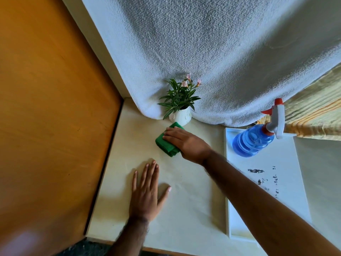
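Observation:
A folded green cloth (pixel 165 143) lies on the cream tabletop (pixel 193 191), just in front of a small white pot with a green plant and pink flowers (pixel 180 100). My right hand (pixel 186 144) lies flat on top of the cloth with straight fingers, pressing it to the table. My left hand (pixel 147 191) rests palm down on the tabletop nearer to me, fingers spread and straight, holding nothing.
A white tray (pixel 276 200) with dark smudges sits at the right, and a blue spray bottle (pixel 252 140) with a white and red trigger lies at its far end. A white textured cloth (pixel 221 52) hangs behind. An orange wooden panel (pixel 46 108) stands left.

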Available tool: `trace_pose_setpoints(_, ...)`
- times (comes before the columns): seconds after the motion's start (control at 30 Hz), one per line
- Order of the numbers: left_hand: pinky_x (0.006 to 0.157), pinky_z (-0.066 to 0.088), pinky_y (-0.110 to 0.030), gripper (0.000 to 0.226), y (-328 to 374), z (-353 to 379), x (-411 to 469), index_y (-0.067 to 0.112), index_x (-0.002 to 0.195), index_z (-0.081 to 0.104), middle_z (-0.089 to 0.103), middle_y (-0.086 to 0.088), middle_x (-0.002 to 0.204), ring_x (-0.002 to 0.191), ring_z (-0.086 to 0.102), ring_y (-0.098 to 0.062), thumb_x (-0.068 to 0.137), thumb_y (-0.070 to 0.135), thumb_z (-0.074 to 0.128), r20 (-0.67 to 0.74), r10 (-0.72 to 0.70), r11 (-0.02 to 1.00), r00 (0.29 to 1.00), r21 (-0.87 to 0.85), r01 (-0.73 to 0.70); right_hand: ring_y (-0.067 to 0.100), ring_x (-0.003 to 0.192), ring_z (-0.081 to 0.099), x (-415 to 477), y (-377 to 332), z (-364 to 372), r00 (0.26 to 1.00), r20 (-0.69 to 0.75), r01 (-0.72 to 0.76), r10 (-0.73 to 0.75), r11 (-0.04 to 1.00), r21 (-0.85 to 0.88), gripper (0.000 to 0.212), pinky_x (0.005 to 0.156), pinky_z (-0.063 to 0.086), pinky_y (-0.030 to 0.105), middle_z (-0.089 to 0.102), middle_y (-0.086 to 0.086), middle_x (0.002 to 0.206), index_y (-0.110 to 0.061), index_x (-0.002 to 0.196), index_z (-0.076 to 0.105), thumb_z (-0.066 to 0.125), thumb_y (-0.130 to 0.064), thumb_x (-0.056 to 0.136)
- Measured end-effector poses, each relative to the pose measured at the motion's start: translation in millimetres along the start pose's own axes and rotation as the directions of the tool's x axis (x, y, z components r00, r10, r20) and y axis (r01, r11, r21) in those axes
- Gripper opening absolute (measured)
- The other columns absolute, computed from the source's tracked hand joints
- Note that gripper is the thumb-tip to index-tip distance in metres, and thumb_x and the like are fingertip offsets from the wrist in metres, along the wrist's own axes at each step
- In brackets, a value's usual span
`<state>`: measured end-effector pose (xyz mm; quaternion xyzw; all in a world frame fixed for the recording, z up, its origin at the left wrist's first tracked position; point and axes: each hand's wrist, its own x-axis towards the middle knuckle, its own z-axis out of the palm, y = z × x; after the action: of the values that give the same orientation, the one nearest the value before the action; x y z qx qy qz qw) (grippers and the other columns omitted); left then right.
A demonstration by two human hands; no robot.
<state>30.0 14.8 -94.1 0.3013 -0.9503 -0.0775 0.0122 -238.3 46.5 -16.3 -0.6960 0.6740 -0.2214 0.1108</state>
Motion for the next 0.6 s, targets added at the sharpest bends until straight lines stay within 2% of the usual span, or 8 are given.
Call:
trace_pose_setpoints(0.13, 0.126, 0.030, -0.061, 0.088, 0, 0, -1, 0.014, 0.165, 0.021, 0.024, -0.007, 0.175, 0.161, 0.023, -0.026, 0.099, 0.071, 0.035, 0.006, -0.002, 1.000, 1.000, 0.003, 0.001, 0.038, 0.134, 0.052, 3, 10, 0, 0.997, 0.029, -0.066, 0.066, 0.998, 0.002, 0.056, 0.116, 0.038, 0.046, 0.058, 0.022, 0.141, 0.003, 0.132, 0.062, 0.059, 0.022, 0.079)
trace_pose_setpoints(0.23, 0.127, 0.030, -0.061, 0.089, -1, -1, 1, 0.015, 0.165, 0.020, 0.023, -0.006, 0.175, 0.162, 0.021, -0.025, 0.099, 0.072, 0.035, 0.019, -0.010, 1.000, 1.000, -0.001, 0.010, 0.032, 0.139, 0.047, -5, 16, 5, 0.985, 0.064, -0.160, 0.158, 0.986, 0.042, 0.063, 0.117, 0.034, 0.036, 0.051, 0.015, 0.149, -0.004, 0.140, 0.057, 0.057, 0.018, 0.081)
trace_pose_setpoints(0.3, 0.127, 0.029, -0.061, 0.089, -1, 0, 1, 0.016, 0.166, 0.019, 0.022, -0.006, 0.175, 0.162, 0.020, -0.025, 0.099, 0.073, 0.032, 0.030, -0.013, 1.000, 0.999, -0.001, 0.013, 0.030, 0.139, 0.048, -7, 16, 8, 0.977, 0.049, -0.209, 0.206, 0.975, 0.080, 0.067, 0.115, 0.038, 0.037, 0.052, 0.014, 0.149, -0.006, 0.139, 0.057, 0.058, 0.019, 0.077)
trace_pose_setpoints(0.4, 0.126, 0.030, -0.061, 0.089, -2, 0, -1, 0.016, 0.166, 0.018, 0.022, -0.006, 0.175, 0.162, 0.020, -0.025, 0.099, 0.072, 0.033, 0.028, -0.014, 1.000, 1.000, -0.006, 0.014, 0.031, 0.135, 0.052, -6, 12, 9, 0.982, 0.032, -0.187, 0.185, 0.979, 0.076, 0.065, 0.113, 0.043, 0.040, 0.056, 0.015, 0.145, -0.005, 0.136, 0.060, 0.060, 0.019, 0.075)
trace_pose_setpoints(0.53, 0.126, 0.030, -0.062, 0.089, -2, 0, 0, 0.015, 0.166, 0.018, 0.022, -0.006, 0.175, 0.162, 0.020, -0.025, 0.099, 0.071, 0.036, 0.015, -0.008, 1.000, 1.000, 0.001, 0.008, 0.035, 0.130, 0.056, -5, 9, 6, 0.996, 0.012, -0.086, 0.086, 0.996, 0.020, 0.058, 0.112, 0.043, 0.042, 0.062, 0.019, 0.137, 0.000, 0.130, 0.064, 0.063, 0.020, 0.076)
trace_pose_setpoints(0.6, 0.126, 0.030, -0.062, 0.089, -1, 0, -1, 0.014, 0.165, 0.019, 0.023, -0.007, 0.175, 0.162, 0.021, -0.025, 0.099, 0.071, 0.037, 0.010, -0.005, 1.000, 1.000, 0.001, 0.005, 0.034, 0.130, 0.057, -6, 11, 5, 0.994, 0.009, -0.111, 0.111, 0.994, 0.020, 0.058, 0.112, 0.040, 0.038, 0.062, 0.018, 0.138, -0.001, 0.131, 0.064, 0.063, 0.020, 0.076)
